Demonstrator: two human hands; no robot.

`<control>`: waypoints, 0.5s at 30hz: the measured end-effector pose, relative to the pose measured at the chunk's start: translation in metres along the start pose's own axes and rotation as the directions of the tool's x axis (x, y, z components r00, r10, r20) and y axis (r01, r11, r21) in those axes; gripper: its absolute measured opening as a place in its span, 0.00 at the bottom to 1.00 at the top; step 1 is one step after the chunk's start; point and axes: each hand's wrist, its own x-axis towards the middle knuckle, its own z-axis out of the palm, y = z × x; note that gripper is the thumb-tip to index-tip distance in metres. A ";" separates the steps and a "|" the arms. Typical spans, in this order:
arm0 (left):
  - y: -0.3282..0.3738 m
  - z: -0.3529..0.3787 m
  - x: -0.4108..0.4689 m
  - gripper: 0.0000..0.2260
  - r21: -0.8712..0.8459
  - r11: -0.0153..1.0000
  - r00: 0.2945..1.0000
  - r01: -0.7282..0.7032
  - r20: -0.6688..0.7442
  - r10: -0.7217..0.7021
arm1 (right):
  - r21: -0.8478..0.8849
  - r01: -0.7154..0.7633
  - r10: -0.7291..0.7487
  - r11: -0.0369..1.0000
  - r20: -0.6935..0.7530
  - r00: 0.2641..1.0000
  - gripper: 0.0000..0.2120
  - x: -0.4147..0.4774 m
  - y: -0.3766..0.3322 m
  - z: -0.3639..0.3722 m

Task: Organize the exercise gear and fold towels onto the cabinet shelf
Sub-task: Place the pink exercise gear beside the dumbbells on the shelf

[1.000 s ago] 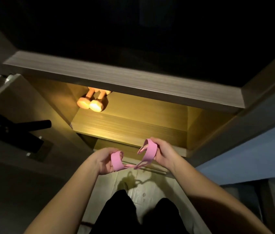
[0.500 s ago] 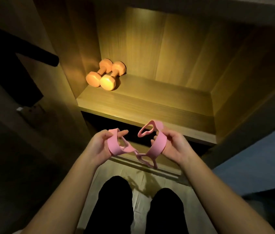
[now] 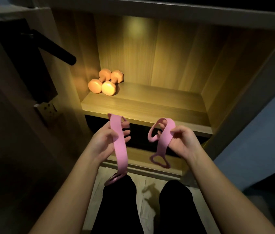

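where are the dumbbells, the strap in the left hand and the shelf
dumbbells (image 3: 108, 88): head view, round front face of the right one.
pink strap (image 3: 120, 150): head view, flat stretch hanging below the left hand (image 3: 104, 141).
shelf (image 3: 158, 105): head view, bare board right of the dumbbells.

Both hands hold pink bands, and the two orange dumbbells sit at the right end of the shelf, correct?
No. The head view shows the dumbbells at the left end of the shelf. The left hand and right hand do hold pink bands.

Home closet/storage nook: lit wood cabinet shelf (image 3: 143, 105) w/ dumbbells (image 3: 105, 83) (door handle (image 3: 55, 48) left).
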 end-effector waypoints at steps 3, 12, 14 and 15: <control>0.000 0.011 -0.003 0.11 -0.091 0.995 0.999 -0.032 -0.014 0.031 | 0.044 0.023 -0.023 0.999 0.013 1.000 0.14 -0.003 -0.001 0.002; -0.011 0.029 0.004 0.19 0.080 0.997 0.991 -0.015 -0.132 0.026 | -0.115 -0.048 0.041 0.992 -0.069 0.997 0.12 -0.005 -0.003 -0.006; -0.013 0.031 0.006 0.16 0.105 0.994 0.993 -0.007 -0.119 0.020 | -0.141 -0.052 0.039 0.989 -0.090 0.995 0.18 -0.006 -0.003 -0.010; -0.014 0.032 0.006 0.15 0.118 0.993 0.993 -0.005 -0.115 0.018 | -0.151 -0.040 0.027 0.988 -0.089 0.996 0.23 -0.006 -0.004 -0.012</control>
